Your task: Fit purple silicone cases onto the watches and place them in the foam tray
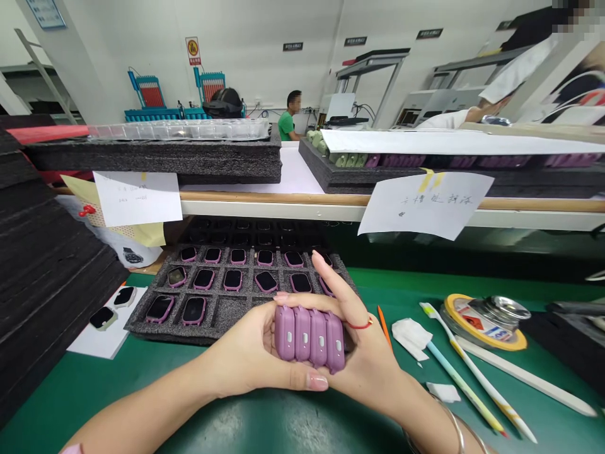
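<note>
Green matting (265, 422) covers our bench below a long shelf (265, 210), with a white wall (246, 25) behind. Just above the mat, our left hand (258, 356) and right hand (366, 362) together grip four purple watch cases (309, 338) set side by side in a row; the left thumb lies along the near lower edge, bent fingers back the far side, and one right finger points up, free of the row. We judge each case light and stiff, probably smooth enough to slide against its neighbour, so the row wants pressing from its two ends with a palm for support; any glass, which we cannot see from here, would be the fragile part, and the frames the safer hold. Just beyond our hands, a foam tray (163, 332) holds purple-framed watches (194, 310) in separate compartments, dark screens up, a few askew. Left of it, a white card (89, 347) bears a green-framed watch (103, 318) and a pale one (125, 296). Rightward lie slim sticks (454, 374) and a tape roll (460, 315) with a shiny metal piece (508, 308) on top. Up on the shelf, a clear plastic tray (179, 130) sits on black foam (227, 161), its contents too hard to make out, while another foam tray (331, 181) holds green cases (350, 159) and more purple ones (401, 161), partly under a white sheet (425, 142).
</note>
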The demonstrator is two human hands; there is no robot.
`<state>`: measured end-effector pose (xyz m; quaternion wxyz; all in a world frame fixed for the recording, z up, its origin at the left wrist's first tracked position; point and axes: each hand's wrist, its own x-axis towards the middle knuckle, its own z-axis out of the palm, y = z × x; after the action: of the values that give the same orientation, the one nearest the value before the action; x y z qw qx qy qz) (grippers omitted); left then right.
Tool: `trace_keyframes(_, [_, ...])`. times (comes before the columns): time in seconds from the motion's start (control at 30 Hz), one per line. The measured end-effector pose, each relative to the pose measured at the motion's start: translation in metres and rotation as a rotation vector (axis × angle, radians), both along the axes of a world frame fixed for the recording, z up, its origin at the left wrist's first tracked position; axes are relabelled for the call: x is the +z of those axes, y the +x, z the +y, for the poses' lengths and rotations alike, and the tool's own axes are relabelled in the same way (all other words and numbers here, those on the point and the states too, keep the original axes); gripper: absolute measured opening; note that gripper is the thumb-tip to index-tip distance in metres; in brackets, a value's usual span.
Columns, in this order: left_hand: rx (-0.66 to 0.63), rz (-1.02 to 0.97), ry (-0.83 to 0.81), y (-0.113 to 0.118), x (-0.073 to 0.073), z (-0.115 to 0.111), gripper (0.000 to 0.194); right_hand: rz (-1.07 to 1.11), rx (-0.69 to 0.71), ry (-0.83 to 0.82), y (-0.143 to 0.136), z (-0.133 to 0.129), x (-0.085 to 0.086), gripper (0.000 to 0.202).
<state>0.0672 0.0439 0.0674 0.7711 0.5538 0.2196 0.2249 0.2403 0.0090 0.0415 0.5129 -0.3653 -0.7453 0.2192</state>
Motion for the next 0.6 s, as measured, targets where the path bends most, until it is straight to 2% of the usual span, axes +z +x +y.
trace_keyframes(0.23, [-0.044, -0.021, -0.016, -0.0041, -0.0026, 0.0003, 0.050, -0.006, 0.023, 0.015, 0.0023, 0.0011, -0.0018, 0.108])
trace_keyframes(0.4, [-0.108, -0.062, -0.018, -0.0078, -0.0039, 0.0014, 0.044, -0.011, 0.023, 0.023, 0.0028, 0.0017, -0.0024, 0.107])
trace_keyframes(0.5, [-0.075, -0.083, -0.027, -0.0082, -0.0019, 0.0021, 0.035, -0.014, 0.030, 0.032, 0.0018, 0.0012, -0.0024, 0.104])
trace_keyframes(0.6, [-0.037, -0.125, -0.032, -0.0073, -0.0010, 0.0027, 0.029, -0.015, 0.004, 0.033, 0.0012, 0.0003, -0.0031, 0.111])
